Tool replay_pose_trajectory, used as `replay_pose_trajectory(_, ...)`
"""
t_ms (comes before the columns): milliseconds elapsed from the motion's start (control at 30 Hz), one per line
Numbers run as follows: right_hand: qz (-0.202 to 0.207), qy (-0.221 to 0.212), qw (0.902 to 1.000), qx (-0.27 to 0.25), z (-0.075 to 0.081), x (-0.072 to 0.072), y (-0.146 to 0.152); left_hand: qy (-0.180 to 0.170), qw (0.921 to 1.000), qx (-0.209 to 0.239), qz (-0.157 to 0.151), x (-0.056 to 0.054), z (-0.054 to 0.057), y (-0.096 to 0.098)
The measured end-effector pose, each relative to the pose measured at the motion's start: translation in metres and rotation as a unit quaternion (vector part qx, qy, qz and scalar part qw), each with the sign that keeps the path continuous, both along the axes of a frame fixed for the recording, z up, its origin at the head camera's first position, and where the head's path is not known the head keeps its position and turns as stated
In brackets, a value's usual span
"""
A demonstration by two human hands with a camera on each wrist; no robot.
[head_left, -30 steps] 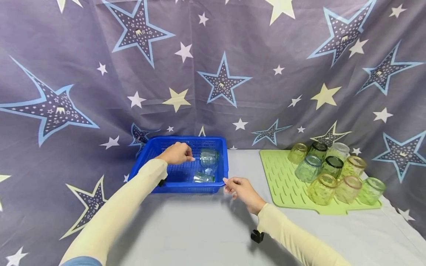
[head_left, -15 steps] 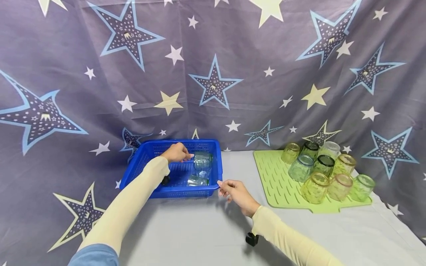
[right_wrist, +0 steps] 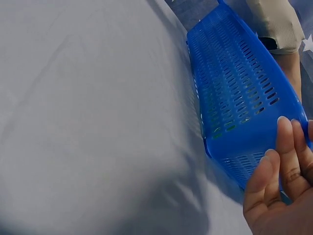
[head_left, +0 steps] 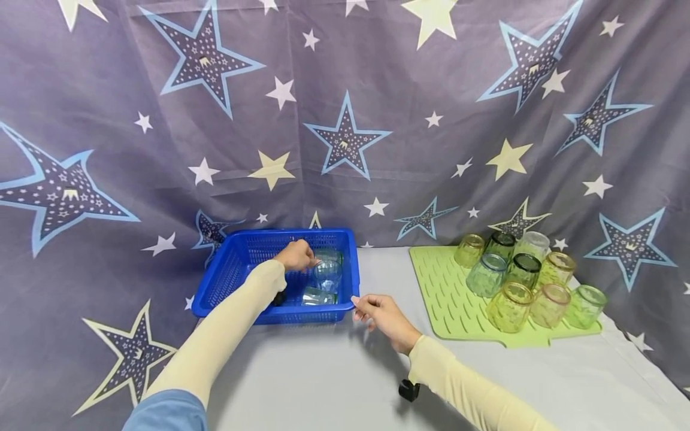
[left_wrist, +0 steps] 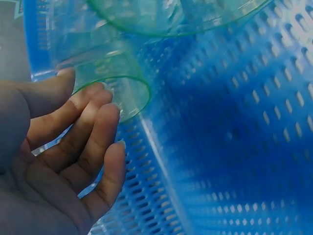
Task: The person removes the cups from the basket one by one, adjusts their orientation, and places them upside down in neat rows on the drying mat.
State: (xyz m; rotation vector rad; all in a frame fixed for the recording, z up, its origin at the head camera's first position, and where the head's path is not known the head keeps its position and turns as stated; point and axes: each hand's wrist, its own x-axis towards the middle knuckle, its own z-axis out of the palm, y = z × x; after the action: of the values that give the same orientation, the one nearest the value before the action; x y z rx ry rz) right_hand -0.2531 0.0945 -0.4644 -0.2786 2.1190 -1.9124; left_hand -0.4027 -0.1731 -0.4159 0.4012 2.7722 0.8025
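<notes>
Inside the blue perforated basket (head_left: pixel 215 299), clear green-tinted glasses lie on their sides. My left hand (head_left: pixel 295 256) reaches in and pinches the rim of a green-rimmed glass (left_wrist: pixel 134 95), thumb on its side and fingertips at its mouth. Closer to the left wrist camera is another green-rimmed glass (left_wrist: pixel 171 22), partly out of frame. In the head view a lying glass (head_left: pixel 319 296) rests by the basket's near wall. At the near right corner my right hand (head_left: pixel 384 317) grips the basket's rim, fingers against the outer wall; its thumb is out of the right wrist view.
To the right lies a green drying mat (head_left: pixel 447 293) bearing several upside-down coloured glasses, among them a yellow glass (head_left: pixel 509 308) and a pink glass (head_left: pixel 550 305). A star-patterned curtain (head_left: pixel 345 197) hangs behind the white-covered table (head_left: pixel 302 371).
My left hand has moved right and down within the basket, reaching the glass. The right hand keeps its place at the corner. The head view has shifted slightly.
</notes>
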Motion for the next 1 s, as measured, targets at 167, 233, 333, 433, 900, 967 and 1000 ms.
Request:
replay_pose_trajectory(167,0.002,-0.002,1.0000,0.001,-0.001,0.001,-0.002,0.004,0.9996,0.020,0.018,0.001,-0.007,0.000)
replay_pose_trajectory(233,0.000,0.003,1.0000,-0.001,0.000,0.000,-0.003,0.006,0.9983,0.046,0.035,-0.001,-0.008,-0.002)
replay_pose_trajectory(333,-0.001,0.007,1.0000,-0.002,0.002,-0.002,-0.003,0.004,0.9954,0.079,0.054,-0.003,-0.008,-0.007)
replay_pose_trajectory(433,0.001,0.004,1.0000,0.001,0.002,-0.001,-0.003,-0.003,0.9939,0.089,0.065,-0.004,-0.008,-0.011)
replay_pose_trajectory(900,0.001,0.009,1.0000,0.002,0.001,0.001,-0.001,0.012,0.9842,0.141,0.106,0.007,0.001,-0.025)
replay_pose_trajectory(967,0.002,0.009,1.0000,0.003,0.000,0.001,-0.001,0.007,0.9810,0.161,0.108,0.009,0.003,-0.025)
replay_pose_trajectory(1000,0.002,0.008,1.0000,0.004,0.000,0.002,-0.001,0.004,0.9794,0.171,0.107,0.011,0.004,-0.025)
